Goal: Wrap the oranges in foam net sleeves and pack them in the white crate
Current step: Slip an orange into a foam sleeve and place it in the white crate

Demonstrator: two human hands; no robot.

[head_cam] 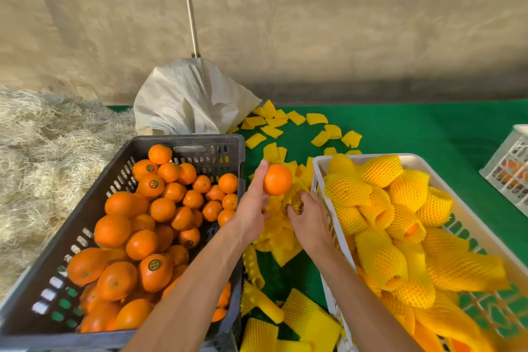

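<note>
My left hand (253, 204) holds a bare orange (277, 179) up between the two crates. My right hand (307, 217) pinches a yellow foam net sleeve (295, 198) in the pile just below the orange. The dark grey crate (183, 142) on the left is full of loose oranges (143, 237). The white crate (321, 164) on the right holds several oranges wrapped in yellow sleeves (383, 240).
Loose yellow sleeves (297, 128) lie scattered on the green mat (414, 134) behind and between the crates. A white woven sack (188, 100) stands behind the dark crate. Straw (45, 151) lies at the left. Another white crate (511, 168) sits at the right edge.
</note>
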